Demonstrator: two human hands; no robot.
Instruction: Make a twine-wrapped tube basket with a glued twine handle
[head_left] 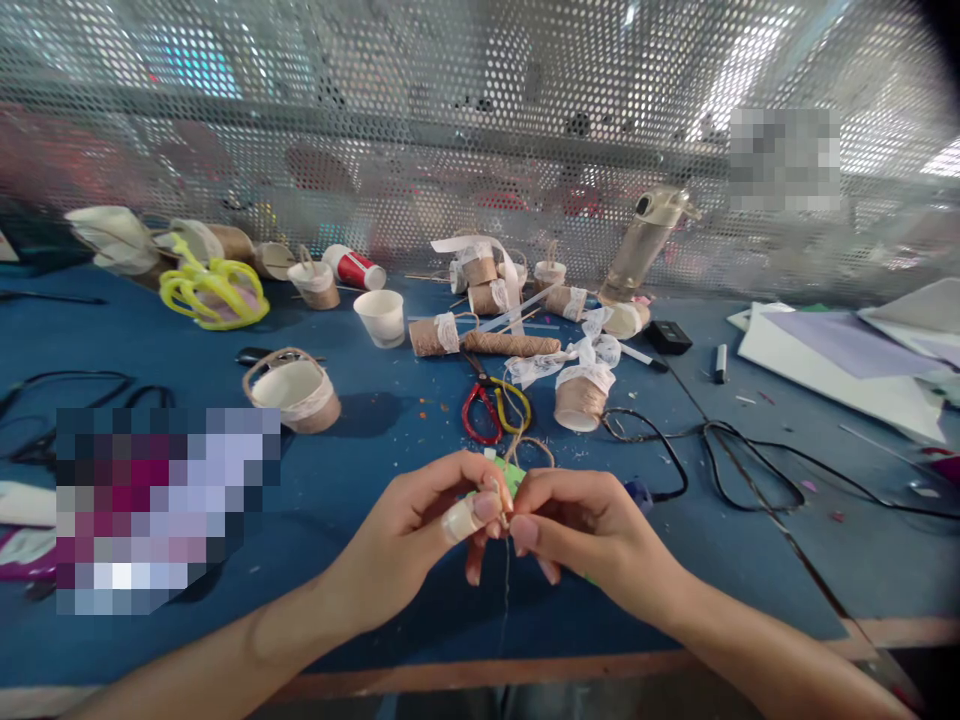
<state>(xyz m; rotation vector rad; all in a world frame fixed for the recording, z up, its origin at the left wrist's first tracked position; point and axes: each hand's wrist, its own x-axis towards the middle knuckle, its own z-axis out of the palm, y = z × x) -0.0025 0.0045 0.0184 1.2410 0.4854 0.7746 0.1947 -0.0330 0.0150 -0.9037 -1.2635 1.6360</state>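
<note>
Near the table's front edge, my left hand (427,525) and my right hand (592,520) meet, both with thumb and fingertips pinched on brown twine (541,445). A thin strand hangs down between them, and the twine's exact shape at the fingertips is hidden. White tape wraps my left thumb. Just behind my hands lies a small green piece (511,469), partly covered. Beyond it are scissors (480,408) with one red and one yellow handle loop, and a roll of twine (514,345). A twine-wrapped cup with lace (580,398) lies tipped to their right.
At left stand a twine-wrapped basket cup (326,400), a white paper cup (380,320) and a yellow wire basket (214,297). Several small wrapped cups lie at the back near a clear bottle (645,245). Black cables (720,470) and paper sheets (825,365) lie at right.
</note>
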